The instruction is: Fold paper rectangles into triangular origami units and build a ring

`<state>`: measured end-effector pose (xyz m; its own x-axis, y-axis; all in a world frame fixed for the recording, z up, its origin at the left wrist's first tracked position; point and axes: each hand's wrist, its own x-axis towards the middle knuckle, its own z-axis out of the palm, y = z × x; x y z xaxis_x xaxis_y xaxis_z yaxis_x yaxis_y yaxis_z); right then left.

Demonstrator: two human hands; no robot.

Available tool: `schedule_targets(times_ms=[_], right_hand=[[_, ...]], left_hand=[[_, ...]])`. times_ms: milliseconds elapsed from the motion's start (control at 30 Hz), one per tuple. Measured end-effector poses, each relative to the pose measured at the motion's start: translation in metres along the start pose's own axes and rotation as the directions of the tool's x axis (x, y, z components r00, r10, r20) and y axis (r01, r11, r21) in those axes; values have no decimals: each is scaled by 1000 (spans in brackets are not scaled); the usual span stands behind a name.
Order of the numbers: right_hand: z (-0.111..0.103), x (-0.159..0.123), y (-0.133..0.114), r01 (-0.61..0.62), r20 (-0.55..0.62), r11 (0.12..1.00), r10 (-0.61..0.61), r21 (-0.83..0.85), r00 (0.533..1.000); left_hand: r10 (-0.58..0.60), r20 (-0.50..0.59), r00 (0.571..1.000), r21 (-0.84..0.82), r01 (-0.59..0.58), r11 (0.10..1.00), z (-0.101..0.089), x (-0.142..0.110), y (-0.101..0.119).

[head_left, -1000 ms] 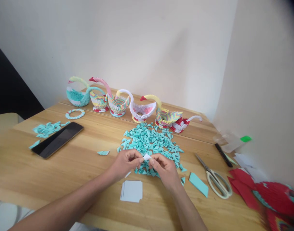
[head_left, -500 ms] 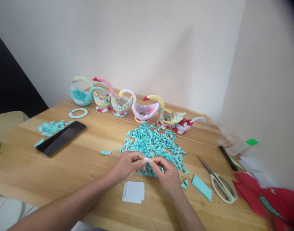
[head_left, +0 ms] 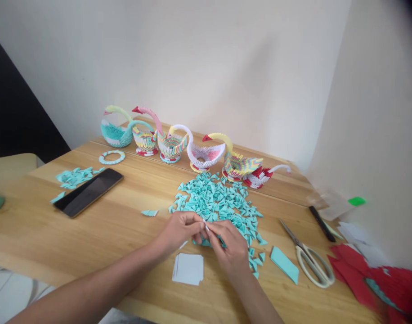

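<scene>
My left hand (head_left: 181, 230) and my right hand (head_left: 229, 246) meet above the wooden table (head_left: 132, 234), and both pinch a small white paper piece (head_left: 205, 224) between their fingertips. Only a sliver of the piece shows. Just behind the hands lies a big heap of folded turquoise paper triangles (head_left: 217, 200). A small stack of white paper squares (head_left: 188, 268) rests on the table right below my hands.
Several modular paper swans (head_left: 174, 144) line the back edge. A black phone (head_left: 88, 192), a smaller turquoise pile (head_left: 75, 176) and a paper ring (head_left: 112, 157) lie left. Scissors (head_left: 309, 261), a turquoise slip (head_left: 284, 264), a black pen (head_left: 322, 223) and red paper (head_left: 368, 279) lie right.
The white piece looked broader a second ago; now it is folded narrower between my fingertips. My right hand has dropped slightly. The camera view has shifted a little.
</scene>
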<state>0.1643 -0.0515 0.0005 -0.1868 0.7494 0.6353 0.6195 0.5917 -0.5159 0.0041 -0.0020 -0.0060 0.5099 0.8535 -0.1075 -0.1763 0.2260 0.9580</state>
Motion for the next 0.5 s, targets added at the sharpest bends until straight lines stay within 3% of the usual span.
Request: schedule_targets(times_ms=[200, 367, 500], right_hand=[[-4, -1, 4, 124, 26, 984, -122, -131, 992], [-7, 0, 7, 149, 1, 974, -151, -171, 988], [-8, 1, 7, 120, -13, 980, -124, -159, 992]], left_hand=[[-13, 66, 998, -53, 16, 998, -2, -2, 2], [28, 148, 989, -36, -23, 999, -5, -2, 3], [11, 150, 989, -55, -2, 998, -7, -1, 0]])
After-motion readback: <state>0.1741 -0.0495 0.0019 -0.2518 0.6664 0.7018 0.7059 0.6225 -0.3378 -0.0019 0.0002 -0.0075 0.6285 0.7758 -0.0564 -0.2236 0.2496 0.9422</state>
